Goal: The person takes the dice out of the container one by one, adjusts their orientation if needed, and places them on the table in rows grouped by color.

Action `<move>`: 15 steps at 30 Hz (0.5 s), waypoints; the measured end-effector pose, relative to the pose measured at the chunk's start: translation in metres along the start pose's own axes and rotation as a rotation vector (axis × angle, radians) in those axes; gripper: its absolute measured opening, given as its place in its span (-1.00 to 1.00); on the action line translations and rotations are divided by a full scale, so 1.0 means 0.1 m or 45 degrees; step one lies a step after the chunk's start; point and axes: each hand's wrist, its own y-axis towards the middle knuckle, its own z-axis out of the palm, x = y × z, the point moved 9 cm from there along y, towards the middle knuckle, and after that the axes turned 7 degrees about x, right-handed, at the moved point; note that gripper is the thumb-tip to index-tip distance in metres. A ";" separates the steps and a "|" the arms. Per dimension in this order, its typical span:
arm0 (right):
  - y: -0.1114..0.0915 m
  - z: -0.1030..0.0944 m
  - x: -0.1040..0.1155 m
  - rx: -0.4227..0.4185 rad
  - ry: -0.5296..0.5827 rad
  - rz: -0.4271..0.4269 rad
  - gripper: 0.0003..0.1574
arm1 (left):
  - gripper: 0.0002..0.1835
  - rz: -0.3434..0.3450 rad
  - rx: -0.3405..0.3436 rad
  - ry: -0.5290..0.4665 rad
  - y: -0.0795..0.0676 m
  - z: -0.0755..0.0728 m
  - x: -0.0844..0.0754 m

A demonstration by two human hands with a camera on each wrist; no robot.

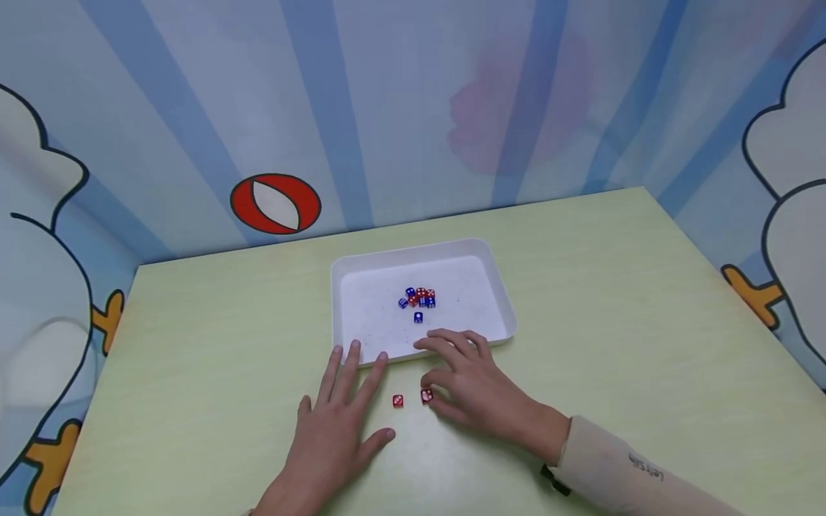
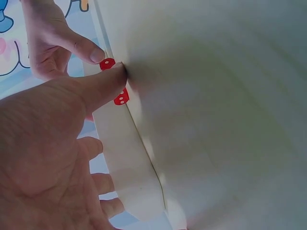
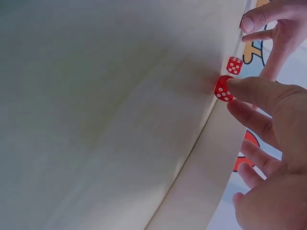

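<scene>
In the head view my left hand (image 1: 330, 438) rests with spread, straight fingers on the table, its fingertips at the near rim of a white tray (image 1: 355, 283). To its right my right hand (image 1: 480, 393) pinches a red die (image 1: 426, 395) between thumb and index finger, the other fingers reaching over the tray's near edge. Between the hands lies a second red die (image 1: 397, 401) with white pips. The right wrist view shows the thumb against the pinched die (image 3: 223, 91). In the left wrist view, my left thumb partly hides the loose die (image 2: 122, 97).
Inside the tray several red and blue dice (image 1: 421, 293) sit bunched together, with one blue die (image 1: 418, 317) a little nearer. The pale green table (image 1: 226, 344) meets a printed wall (image 1: 413, 107) at the back and sides.
</scene>
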 end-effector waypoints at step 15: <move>0.02 -0.17 -0.01 -0.165 -0.054 -0.053 -0.91 | 0.06 0.012 -0.015 0.002 -0.01 0.00 0.00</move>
